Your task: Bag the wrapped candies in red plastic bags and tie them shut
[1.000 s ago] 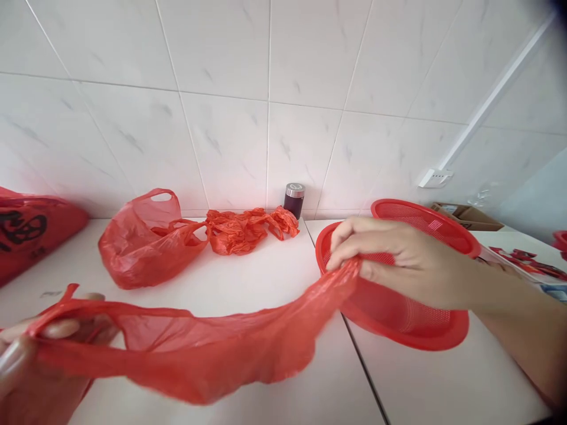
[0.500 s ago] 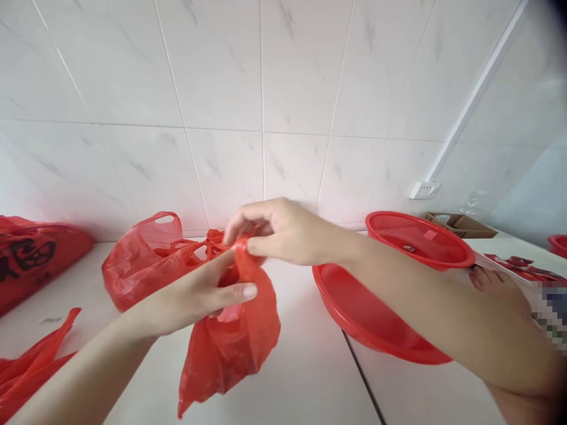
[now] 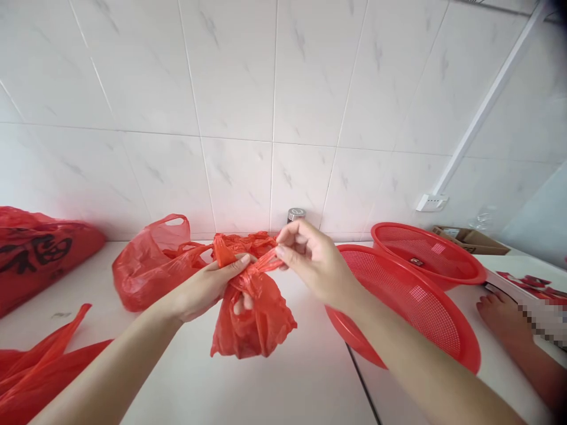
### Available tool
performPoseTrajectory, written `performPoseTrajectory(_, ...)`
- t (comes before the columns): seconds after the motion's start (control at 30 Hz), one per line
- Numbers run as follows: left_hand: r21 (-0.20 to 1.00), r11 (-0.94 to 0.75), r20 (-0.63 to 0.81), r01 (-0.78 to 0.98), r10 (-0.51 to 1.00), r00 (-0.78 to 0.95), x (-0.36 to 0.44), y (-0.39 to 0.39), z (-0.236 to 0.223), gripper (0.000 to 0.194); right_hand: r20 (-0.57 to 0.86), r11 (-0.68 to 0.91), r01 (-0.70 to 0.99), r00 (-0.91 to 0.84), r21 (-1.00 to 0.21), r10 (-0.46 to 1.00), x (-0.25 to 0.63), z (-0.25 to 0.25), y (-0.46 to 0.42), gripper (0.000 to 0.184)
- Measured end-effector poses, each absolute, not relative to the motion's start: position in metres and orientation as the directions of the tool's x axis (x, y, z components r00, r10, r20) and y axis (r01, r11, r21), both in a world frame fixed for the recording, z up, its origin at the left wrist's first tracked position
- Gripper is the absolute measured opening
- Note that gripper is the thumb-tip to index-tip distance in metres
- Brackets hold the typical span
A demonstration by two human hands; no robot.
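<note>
A small red plastic bag (image 3: 261, 324) hangs between my hands above the white table. My left hand (image 3: 217, 280) grips its gathered neck, thumb on top, with some fingertips showing under the film. One handle end sticks up beside that thumb. My right hand (image 3: 308, 257) pinches the other handle and pulls it out to the right, so the strip is stretched taut. The plastic looks twisted or knotted at the neck; I cannot tell which. What the bag holds is hidden.
Behind lie a red bag with a loop handle (image 3: 150, 265) and crumpled red bags (image 3: 248, 242). A metal-lidded container (image 3: 296, 215) stands by the wall. Two red baskets (image 3: 465, 354) are on the right, near another person's hand (image 3: 500, 316). Large red bags (image 3: 48, 260) lie left.
My hands have moved apart from being together at the bag's neck. The right hand has drawn a handle out to the right, and the bag hangs higher and further right.
</note>
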State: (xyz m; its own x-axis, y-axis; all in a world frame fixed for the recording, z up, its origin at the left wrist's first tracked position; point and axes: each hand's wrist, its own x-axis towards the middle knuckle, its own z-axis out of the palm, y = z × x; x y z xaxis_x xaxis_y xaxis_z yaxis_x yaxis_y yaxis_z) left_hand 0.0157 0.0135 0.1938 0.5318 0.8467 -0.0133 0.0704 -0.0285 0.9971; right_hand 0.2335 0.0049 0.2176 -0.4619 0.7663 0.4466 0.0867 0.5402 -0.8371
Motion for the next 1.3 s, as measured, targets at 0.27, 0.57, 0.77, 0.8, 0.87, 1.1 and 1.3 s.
performPoseTrajectory(0.27, 0.916, -0.177, -0.049, 0.359, 0.841, 0.539, 0.006, 0.005, 0.198, 0.015, 0.407, 0.482, 0.072, -0.437, -0.873, 0.802, 0.211, 0.185, -0.002, 0.031)
performPoseTrajectory(0.57, 0.609, -0.39, 0.456, 0.69, 0.885, 0.098, 0.029, 0.006, 0.147, 0.026, 0.277, 0.18, -0.264, -0.398, -0.948, 0.875, 0.175, 0.123, 0.023, 0.027)
performPoseTrajectory(0.77, 0.501, -0.585, 0.679, 0.638, 0.723, 0.13, 0.023, 0.001, 0.125, 0.038, 0.142, 0.077, -0.16, -0.446, -0.984, 0.884, 0.182, 0.125, 0.022, 0.014)
performPoseTrajectory(0.8, 0.539, -0.575, 0.646, 0.616, 0.751, 0.135, 0.022, -0.002, 0.125, 0.038, 0.209, 0.176, -0.124, -0.349, -0.977, 0.913, 0.182, 0.125, 0.023, 0.014)
performPoseTrajectory(0.87, 0.642, -0.513, 0.545, 0.57, 0.828, 0.131, 0.024, -0.008, 0.126, 0.029, 0.37, 0.367, -0.048, -0.161, -0.929, 0.915, 0.178, 0.124, 0.022, 0.016)
performPoseTrajectory(1.1, 0.787, -0.231, 0.309, 0.572, 0.95, -0.043, -0.006, -0.025, 0.105, 0.036, 0.234, 0.2, -0.273, -0.097, -0.941, 0.967, 0.174, 0.108, 0.022, 0.019)
performPoseTrajectory(1.3, 0.828, 0.044, 0.175, 0.559, 0.927, -0.332, -0.063, -0.057, 0.028, 0.043, -0.081, -0.016, -0.434, 0.132, -0.901, 0.988, 0.185, 0.049, 0.058, 0.024)
